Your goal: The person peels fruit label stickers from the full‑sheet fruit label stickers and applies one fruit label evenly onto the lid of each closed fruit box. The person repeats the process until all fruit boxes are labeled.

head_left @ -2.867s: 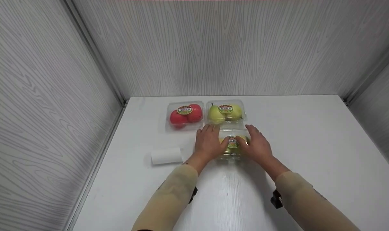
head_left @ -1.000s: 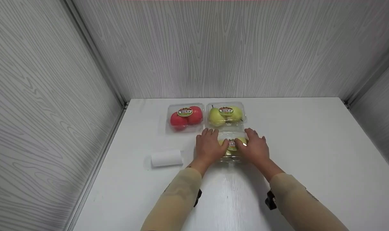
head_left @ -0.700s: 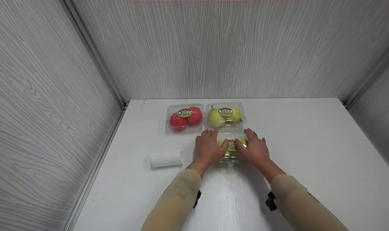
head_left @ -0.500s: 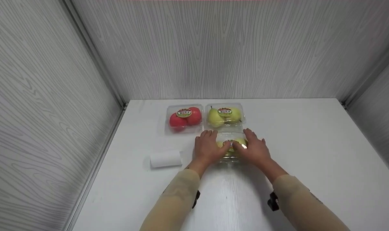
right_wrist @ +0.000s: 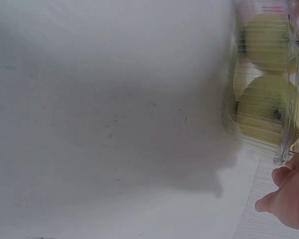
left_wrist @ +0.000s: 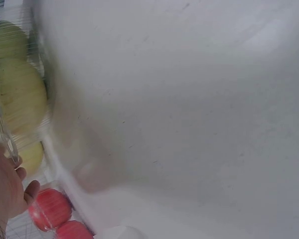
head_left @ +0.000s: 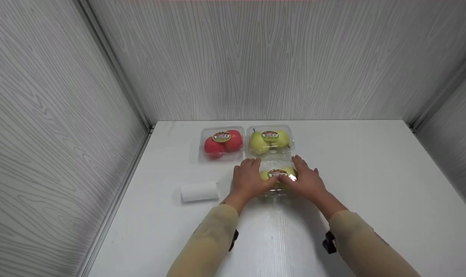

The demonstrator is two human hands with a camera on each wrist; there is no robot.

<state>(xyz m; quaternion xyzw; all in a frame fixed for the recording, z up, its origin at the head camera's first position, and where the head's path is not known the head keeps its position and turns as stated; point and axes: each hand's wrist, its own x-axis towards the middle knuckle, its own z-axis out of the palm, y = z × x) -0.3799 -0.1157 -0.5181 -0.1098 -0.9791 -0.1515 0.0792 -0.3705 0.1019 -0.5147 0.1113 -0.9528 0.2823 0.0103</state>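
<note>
Barely shifting since earlier frames: left hand (head_left: pixel 249 180) and right hand (head_left: pixel 306 180) still cupping near pear box (head_left: pixel 278 177), fingers curled in grip on its sides, resting on surface (head_left: pixel 371 184) before far pear box (head_left: pixel 270 141).

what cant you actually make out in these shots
- Label on the near pear box: head view, too small to read, with glare beside it.
- Front of that box: head view, covered by the left hand and right hand.
- Left hand: left wrist view, cut off by the frame edge; only fingertips show.
- Pears: right wrist view, blurred behind clear plastic.
- White roll: head view, too small to identify.
</note>
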